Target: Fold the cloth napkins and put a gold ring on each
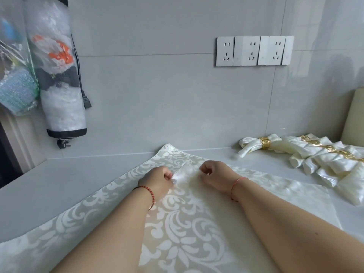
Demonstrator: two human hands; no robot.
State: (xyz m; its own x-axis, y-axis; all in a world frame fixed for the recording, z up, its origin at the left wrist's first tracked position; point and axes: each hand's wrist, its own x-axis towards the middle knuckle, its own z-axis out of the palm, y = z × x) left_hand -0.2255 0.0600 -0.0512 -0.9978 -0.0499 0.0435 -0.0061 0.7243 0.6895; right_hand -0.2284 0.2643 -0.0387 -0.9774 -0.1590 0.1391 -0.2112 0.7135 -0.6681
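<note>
A cream napkin [183, 219] with a white floral pattern lies spread across the grey counter [65, 180], one corner pointing to the back wall. Near its middle a small fold of cloth [186, 173] stands up between my hands. My left hand [157, 179] pinches the fold's left side and my right hand [214, 175] pinches its right side, fingers curled. At the back right lie several folded napkins [323, 160], each with a gold ring [265, 143] round it.
A hanging printed bag holder [59, 71] with a black cord and plug hangs on the left wall beside a mesh bag [16, 89]. Three wall sockets [254, 50] sit above the counter. A beige board [353, 119] leans at the far right.
</note>
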